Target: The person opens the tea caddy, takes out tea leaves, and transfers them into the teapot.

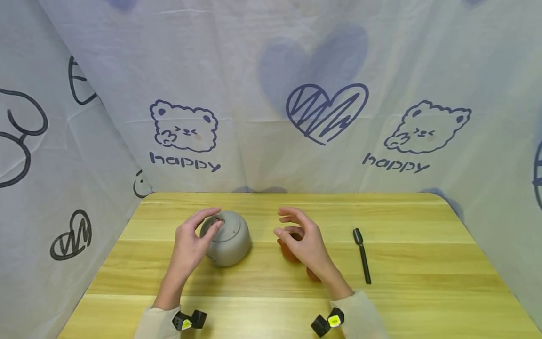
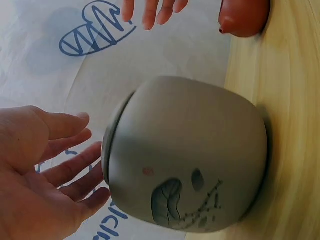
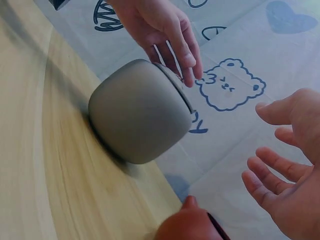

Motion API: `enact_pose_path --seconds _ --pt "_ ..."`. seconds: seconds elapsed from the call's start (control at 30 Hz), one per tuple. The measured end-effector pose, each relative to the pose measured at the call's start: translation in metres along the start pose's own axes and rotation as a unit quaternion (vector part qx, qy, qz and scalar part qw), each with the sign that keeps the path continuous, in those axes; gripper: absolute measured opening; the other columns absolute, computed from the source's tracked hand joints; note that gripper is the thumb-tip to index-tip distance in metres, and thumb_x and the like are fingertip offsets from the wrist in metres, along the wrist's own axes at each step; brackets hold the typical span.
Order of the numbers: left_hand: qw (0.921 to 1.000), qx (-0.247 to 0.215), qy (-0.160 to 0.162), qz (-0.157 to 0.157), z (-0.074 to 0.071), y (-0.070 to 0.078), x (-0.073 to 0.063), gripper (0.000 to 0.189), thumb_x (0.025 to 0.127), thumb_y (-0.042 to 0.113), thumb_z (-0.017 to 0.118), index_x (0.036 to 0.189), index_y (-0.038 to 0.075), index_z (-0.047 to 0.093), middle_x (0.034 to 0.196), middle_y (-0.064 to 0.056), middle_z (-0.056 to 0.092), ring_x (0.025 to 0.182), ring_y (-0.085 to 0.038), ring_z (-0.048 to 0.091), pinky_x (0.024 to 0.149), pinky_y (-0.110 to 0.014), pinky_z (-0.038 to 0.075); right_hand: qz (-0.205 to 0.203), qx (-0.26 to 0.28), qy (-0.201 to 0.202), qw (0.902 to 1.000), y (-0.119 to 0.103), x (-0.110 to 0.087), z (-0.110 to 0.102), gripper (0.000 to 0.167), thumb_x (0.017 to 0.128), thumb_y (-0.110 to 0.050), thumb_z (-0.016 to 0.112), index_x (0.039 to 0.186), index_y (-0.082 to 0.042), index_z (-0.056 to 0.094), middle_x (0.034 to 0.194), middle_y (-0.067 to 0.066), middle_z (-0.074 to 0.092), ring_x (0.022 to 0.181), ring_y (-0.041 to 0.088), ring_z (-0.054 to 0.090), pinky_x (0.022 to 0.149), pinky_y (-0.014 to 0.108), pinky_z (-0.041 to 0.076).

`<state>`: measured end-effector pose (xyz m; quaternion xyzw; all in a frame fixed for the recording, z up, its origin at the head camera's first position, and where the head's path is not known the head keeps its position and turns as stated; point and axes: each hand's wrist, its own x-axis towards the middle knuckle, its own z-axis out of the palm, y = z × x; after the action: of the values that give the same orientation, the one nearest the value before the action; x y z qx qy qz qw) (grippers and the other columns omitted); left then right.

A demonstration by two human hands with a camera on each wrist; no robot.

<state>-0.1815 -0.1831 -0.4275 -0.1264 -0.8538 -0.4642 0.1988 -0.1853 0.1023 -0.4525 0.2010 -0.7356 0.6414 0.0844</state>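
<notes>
A grey lidded jar (image 1: 230,247) stands on the table at left of centre; the left wrist view shows a painted lotus design on its side. My left hand (image 1: 190,242) hovers at its lid (image 2: 114,137), thumb and fingers spread apart around the small knob, gripping nothing. My right hand (image 1: 306,240) is held above a reddish-brown clay teapot (image 1: 289,253), fingers loosely bent and apart from it. The teapot's spout (image 2: 226,26) shows in the left wrist view. Part of the teapot is hidden by my right hand.
Right of the teapot lies a dark, long-handled scoop (image 1: 362,256). A small reddish-brown piece (image 1: 312,275) peeks out beside my right wrist; its kind is hidden. A printed cloth (image 1: 254,141) hangs behind the wooden table (image 1: 423,263) and along its sides.
</notes>
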Motion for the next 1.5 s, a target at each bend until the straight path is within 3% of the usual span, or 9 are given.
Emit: enact_pose_path --seconds 0.27,0.5,0.73,0.93,1.23,1.5 --pt "0.9992 0.036 -0.016 -0.001 -0.001 -0.007 0.0 0.028 0.094 0.003 0.077 0.121 0.003 0.075 0.124 -0.016 0.073 0.125 -0.038 0.065 0.11 -0.056 0.05 0.007 0.024 -0.009 0.9996 0.006 0.004 0.018 0.049 0.095 -0.01 0.078 0.141 -0.016 0.061 0.138 0.006 0.063 0.124 0.03 0.062 0.103 0.049 0.056" --pt "0.9991 0.039 0.004 0.019 -0.003 -0.009 0.001 0.024 0.09 -0.002 0.079 0.114 0.002 0.079 0.116 -0.013 0.077 0.116 -0.034 0.071 0.103 -0.048 0.055 0.029 0.041 -0.025 0.9984 0.008 0.009 0.038 0.051 0.095 -0.009 0.078 0.143 -0.015 0.06 0.141 0.007 0.062 0.127 0.035 0.059 0.106 0.051 0.054" --pt "0.9976 0.059 0.025 0.027 -0.003 -0.013 0.003 0.019 0.087 0.0 0.082 0.105 0.003 0.082 0.111 -0.012 0.079 0.11 -0.033 0.074 0.097 -0.046 0.058 0.047 0.045 -0.024 0.9976 0.015 0.011 0.061 0.053 0.094 -0.01 0.08 0.143 -0.015 0.061 0.142 0.005 0.062 0.127 0.029 0.06 0.107 0.048 0.054" --pt "0.9954 0.08 0.033 0.043 -0.002 -0.011 0.005 0.011 0.085 -0.002 0.084 0.096 0.0 0.082 0.105 -0.012 0.08 0.103 -0.032 0.076 0.092 -0.044 0.06 0.05 0.038 -0.029 0.9976 0.019 0.009 0.073 0.057 0.093 -0.013 0.081 0.145 -0.01 0.06 0.146 0.012 0.058 0.13 0.038 0.057 0.107 0.053 0.053" --pt "0.994 0.086 0.034 0.059 -0.001 -0.013 0.002 0.005 0.085 -0.004 0.083 0.09 -0.003 0.081 0.102 -0.012 0.079 0.099 -0.032 0.076 0.087 -0.048 0.062 0.047 0.005 -0.036 0.9982 0.025 0.005 0.085 0.061 0.092 -0.018 0.083 0.148 -0.012 0.058 0.148 0.01 0.055 0.131 0.03 0.056 0.105 0.043 0.056" --pt "0.9867 0.115 0.051 0.103 0.002 -0.013 0.004 0.008 0.081 -0.002 0.088 0.085 -0.002 0.081 0.097 -0.01 0.079 0.092 -0.029 0.077 0.08 -0.045 0.063 0.038 -0.026 -0.036 0.9983 0.029 0.005 0.087 0.068 0.091 -0.026 0.084 0.151 -0.015 0.055 0.151 0.004 0.052 0.132 0.025 0.055 0.105 0.04 0.056"
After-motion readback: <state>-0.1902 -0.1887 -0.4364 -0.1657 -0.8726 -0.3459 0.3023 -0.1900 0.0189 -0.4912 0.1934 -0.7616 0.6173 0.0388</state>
